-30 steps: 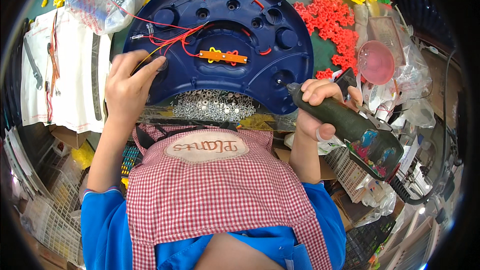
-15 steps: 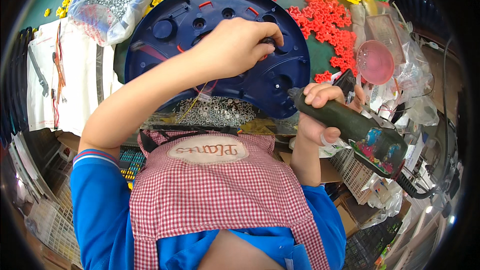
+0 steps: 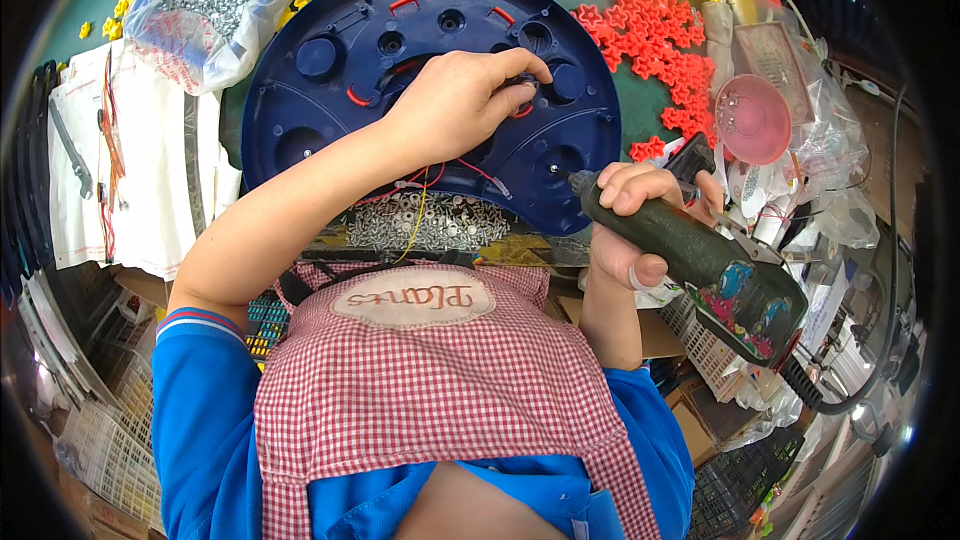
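A dark blue curved plastic panel (image 3: 340, 155) lies in front of me with its posts and round sockets facing up. Over its middle, my left hand (image 3: 460, 105) is closed, thumb and fingers pinching a small dark part (image 3: 527, 86) that they mostly hide. Red wires (image 3: 485, 175) with clear connectors and a yellow wire (image 3: 417, 220) trail from beneath that hand. My right hand (image 3: 640, 202) grips a dark green electric screwdriver (image 3: 690, 255), pointing left. Its bit (image 3: 560, 172) is at the panel's right-hand socket; whether it touches a screw there I cannot tell.
Loose screws (image 3: 430, 222) lie between the panel and my apron. A plastic-lined box of screws (image 3: 210, 0) stands at the far left. Red star-shaped pieces (image 3: 655, 40) and a pink bowl (image 3: 753, 120) are on the right. The screwdriver's cable (image 3: 850, 402) runs off right.
The screwdriver has moved left, bringing its bit to the right-hand socket. My left hand has shifted slightly left with its pinched part. More of the wires now show.
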A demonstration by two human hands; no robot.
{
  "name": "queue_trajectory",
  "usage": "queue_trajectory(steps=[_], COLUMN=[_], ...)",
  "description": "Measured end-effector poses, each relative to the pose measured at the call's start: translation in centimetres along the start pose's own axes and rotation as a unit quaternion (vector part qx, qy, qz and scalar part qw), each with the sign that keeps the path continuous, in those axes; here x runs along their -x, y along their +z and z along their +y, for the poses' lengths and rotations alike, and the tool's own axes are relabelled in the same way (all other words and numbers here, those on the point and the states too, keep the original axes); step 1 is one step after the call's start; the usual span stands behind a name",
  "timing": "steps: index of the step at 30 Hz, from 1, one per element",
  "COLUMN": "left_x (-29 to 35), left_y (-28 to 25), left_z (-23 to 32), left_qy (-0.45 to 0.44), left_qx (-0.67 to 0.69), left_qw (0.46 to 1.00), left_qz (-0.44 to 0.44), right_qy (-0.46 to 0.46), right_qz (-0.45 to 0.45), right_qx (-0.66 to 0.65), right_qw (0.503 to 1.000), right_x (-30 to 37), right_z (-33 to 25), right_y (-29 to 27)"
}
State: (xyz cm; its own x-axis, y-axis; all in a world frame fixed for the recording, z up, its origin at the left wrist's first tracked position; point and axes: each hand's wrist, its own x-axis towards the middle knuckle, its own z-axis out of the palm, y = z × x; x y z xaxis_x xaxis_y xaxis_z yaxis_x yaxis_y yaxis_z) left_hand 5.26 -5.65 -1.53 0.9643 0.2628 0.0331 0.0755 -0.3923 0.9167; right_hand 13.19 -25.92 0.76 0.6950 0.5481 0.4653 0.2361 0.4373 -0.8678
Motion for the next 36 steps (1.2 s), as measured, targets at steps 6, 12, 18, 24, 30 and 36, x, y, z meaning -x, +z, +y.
queue_trajectory(steps=[6,12,18,24,30,36], left_x=[0.0,-2.1,-3.9,-4.6,-5.0,-4.1], left_y=[0.1,-2.3,-1.7,-2.4,-1.2,-1.6], left_z=[0.1,0.4,-0.2,-1.0,-1.1,-1.6], left_qy=[0.003,-0.133,0.024,0.183,0.159,0.137], left_qx=[0.003,0.201,-0.133,-0.219,-0.199,-0.179], left_qw=[1.000,0.969,0.989,0.956,0.963,0.969], left_qz=[0.002,-0.051,0.056,0.067,0.089,0.100], right_qy=[0.029,-0.014,0.035,0.058,0.052,-0.029], right_qz=[-0.033,-0.020,0.008,0.015,-0.005,-0.067], right_qx=[-0.052,-0.116,-0.125,-0.140,-0.104,-0.154], right_qw=[0.998,0.993,0.991,0.988,0.993,0.985], right_x=[-1.1,-2.7,-2.6,-2.7,-2.6,-7.9], right_z=[0.0,-1.0,0.3,0.2,0.2,-1.2], right_y=[0.4,0.7,2.7,2.9,2.8,2.0])
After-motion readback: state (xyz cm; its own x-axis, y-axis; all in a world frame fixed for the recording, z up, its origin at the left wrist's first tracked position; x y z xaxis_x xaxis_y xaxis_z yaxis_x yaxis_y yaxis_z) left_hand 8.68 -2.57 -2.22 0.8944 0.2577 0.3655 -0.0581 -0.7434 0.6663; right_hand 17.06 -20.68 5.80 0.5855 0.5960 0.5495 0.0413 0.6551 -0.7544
